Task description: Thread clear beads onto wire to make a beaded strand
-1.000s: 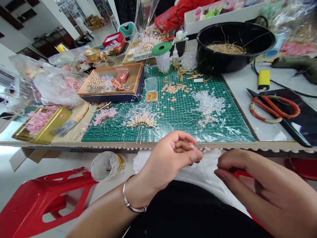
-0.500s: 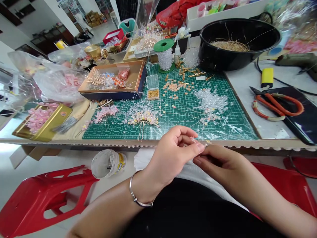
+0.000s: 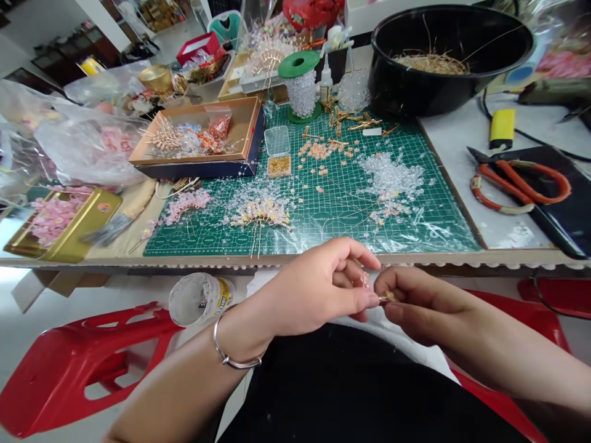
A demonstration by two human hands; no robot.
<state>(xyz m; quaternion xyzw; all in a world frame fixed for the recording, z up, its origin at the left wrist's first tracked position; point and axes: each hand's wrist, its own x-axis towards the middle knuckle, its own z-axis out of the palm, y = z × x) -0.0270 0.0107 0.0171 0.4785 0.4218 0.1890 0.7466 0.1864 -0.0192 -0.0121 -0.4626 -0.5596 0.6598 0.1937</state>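
My left hand (image 3: 318, 289) and my right hand (image 3: 415, 298) meet over my lap, just below the table's front edge. Both are closed in a pinch on a tiny beaded piece (image 3: 367, 282), clear and pinkish, held between the fingertips. A silver bangle (image 3: 231, 357) circles my left wrist. On the green cutting mat (image 3: 323, 203) above lie a beaded hair comb (image 3: 258, 215), a pile of clear beads (image 3: 390, 178), pink beads (image 3: 318, 151) and gold pins (image 3: 351, 120).
A black bowl (image 3: 443, 61) with straw stands at the back right. Orange-handled pliers (image 3: 517, 184) lie right of the mat. A brown box (image 3: 198, 138), a gold tin (image 3: 60, 224) and plastic bags sit left. A red stool (image 3: 78, 363) and a white cup (image 3: 198, 298) are below.
My right hand moved left from my lap to join the left hand and now pinches the same small piece. The view tilted down slightly.
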